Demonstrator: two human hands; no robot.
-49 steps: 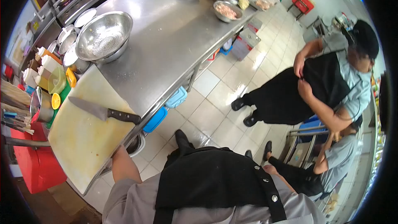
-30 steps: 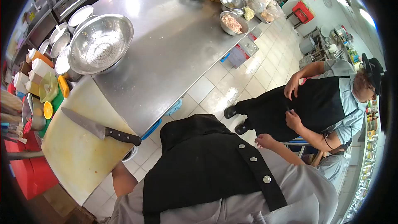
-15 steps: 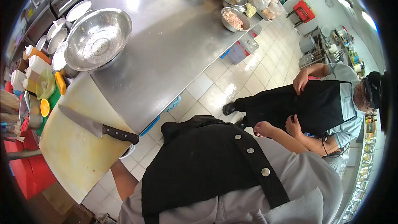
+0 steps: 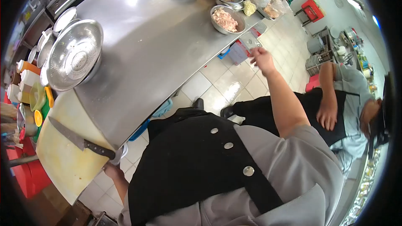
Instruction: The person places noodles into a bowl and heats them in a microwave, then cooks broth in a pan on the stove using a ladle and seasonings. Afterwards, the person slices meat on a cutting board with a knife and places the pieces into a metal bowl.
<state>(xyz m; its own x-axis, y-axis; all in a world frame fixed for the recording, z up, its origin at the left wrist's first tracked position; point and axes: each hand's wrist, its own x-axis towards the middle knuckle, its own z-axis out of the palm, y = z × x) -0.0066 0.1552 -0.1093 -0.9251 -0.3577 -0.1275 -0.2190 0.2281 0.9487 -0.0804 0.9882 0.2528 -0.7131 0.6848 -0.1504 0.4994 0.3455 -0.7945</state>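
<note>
Two hands of yours are in view. Your left hand (image 4: 112,170) is at the edge of the cutting board (image 4: 79,163) nearest your apron (image 4: 180,163), just beside the handle of the knife (image 4: 81,139). Its fingers are partly hidden, so you cannot tell whether it grips that edge. The knife lies flat across the board, handle at the apron-side edge, blade tip close to the opposite edge.

Your right hand (image 4: 263,60) is raised, apart from the table (image 4: 138,62), its fingers loosely bent; whether they close on something small, you cannot tell. Beyond it, by the table's right edge toward the far end, sits a metal bowl (image 4: 240,18) of raw meat (image 4: 225,19). A tilted colander (image 4: 77,56) stands near the table's left edge, just past the board. To your right, a co-worker's hand (image 4: 327,111) rests against a black apron.
</note>
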